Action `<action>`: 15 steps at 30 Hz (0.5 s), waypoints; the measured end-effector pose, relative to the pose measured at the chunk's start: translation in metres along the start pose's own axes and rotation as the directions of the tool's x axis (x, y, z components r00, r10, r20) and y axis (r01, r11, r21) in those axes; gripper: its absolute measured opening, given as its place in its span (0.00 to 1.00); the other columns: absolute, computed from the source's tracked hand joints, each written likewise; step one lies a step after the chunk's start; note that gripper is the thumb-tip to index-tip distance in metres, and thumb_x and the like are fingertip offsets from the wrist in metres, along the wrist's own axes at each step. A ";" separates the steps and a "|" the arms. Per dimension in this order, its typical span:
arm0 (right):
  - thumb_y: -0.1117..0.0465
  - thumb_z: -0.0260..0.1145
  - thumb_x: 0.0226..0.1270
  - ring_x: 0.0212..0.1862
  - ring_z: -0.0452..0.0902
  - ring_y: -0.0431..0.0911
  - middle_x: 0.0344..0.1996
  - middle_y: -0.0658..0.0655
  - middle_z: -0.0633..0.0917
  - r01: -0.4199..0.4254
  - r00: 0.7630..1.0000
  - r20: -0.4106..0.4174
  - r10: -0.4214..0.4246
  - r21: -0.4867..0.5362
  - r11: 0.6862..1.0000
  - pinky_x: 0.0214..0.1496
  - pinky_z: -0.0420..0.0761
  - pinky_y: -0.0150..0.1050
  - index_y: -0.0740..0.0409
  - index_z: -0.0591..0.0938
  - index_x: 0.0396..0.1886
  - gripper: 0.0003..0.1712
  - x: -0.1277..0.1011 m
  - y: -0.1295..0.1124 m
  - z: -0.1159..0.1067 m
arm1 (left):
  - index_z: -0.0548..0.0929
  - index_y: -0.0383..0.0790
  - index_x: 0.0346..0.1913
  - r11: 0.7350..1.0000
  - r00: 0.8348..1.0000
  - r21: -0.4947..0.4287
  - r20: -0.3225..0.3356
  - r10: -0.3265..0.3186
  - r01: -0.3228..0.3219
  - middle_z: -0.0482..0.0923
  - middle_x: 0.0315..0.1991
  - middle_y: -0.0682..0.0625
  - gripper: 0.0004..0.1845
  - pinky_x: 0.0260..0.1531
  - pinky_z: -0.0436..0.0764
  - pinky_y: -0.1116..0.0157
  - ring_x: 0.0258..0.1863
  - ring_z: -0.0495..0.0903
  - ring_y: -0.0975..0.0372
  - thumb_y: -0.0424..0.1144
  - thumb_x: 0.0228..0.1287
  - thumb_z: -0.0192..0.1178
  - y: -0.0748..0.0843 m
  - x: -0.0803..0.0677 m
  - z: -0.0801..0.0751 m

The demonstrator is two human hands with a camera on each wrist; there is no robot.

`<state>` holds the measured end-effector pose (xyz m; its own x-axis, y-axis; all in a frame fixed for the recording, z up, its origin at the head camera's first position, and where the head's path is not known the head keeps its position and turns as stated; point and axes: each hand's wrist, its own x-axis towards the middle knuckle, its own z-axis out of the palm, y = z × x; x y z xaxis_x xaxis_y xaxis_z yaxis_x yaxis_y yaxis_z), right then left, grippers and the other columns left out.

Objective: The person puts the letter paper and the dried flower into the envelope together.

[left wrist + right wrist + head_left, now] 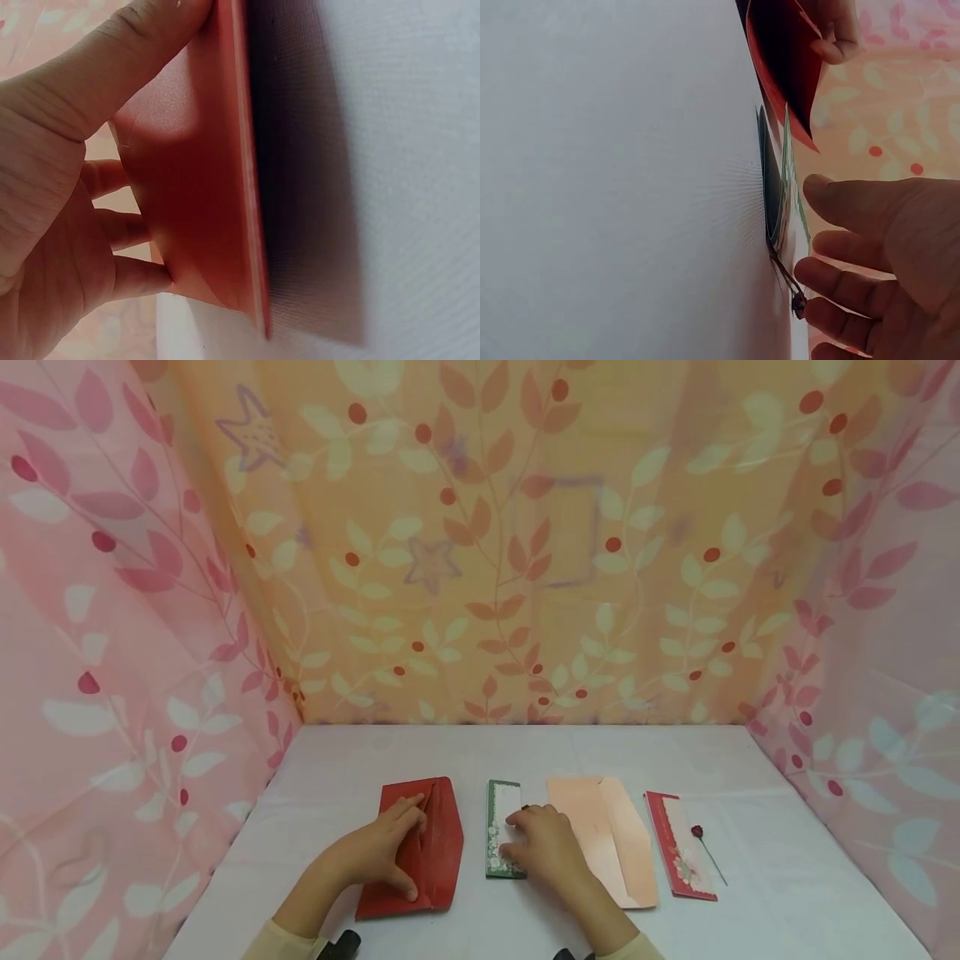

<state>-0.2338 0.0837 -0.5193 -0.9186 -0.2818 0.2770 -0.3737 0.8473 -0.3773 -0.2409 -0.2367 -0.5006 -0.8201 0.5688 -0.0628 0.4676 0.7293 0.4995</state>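
My left hand [386, 847] grips a red envelope [442, 852], its thumb near the lower end and its fingers by the upper part of the pocket. The pocket gapes in the right wrist view. Over a green card with a white floral panel [504, 839] hovers my right hand [547, 843], fingers loosely bent. In the right wrist view the folded green card [784, 195] stands partly apart at its edges. A small dried rose [800, 305] lies by that card, close to the right fingertips; whether they touch it I cannot tell.
Right of the right hand lies a peach envelope [600, 835] with its flap spread. Beyond it are a red floral card [678, 847] and another dark red rose [697, 832] on a thin stem. A white cloth [525, 752] covers the table, with patterned curtains [487, 568] around it.
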 end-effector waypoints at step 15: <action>0.34 0.79 0.47 0.27 0.69 0.47 0.20 0.52 0.77 -0.149 0.989 -0.004 0.150 -0.143 0.978 0.30 0.64 0.44 0.52 0.79 0.21 0.29 -0.003 -0.001 0.000 | 0.69 0.59 0.49 1.000 1.000 0.017 -0.004 -0.011 0.011 0.52 0.81 0.41 0.43 0.59 0.78 0.40 0.79 0.50 0.35 0.69 0.32 0.80 -0.001 0.001 0.002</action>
<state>-0.2305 0.0837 -0.5193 -0.9639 -0.1497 0.2203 -0.2102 0.9355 -0.2840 -0.2414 -0.2361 -0.5027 -0.8264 0.5593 -0.0654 0.4639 0.7421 0.4838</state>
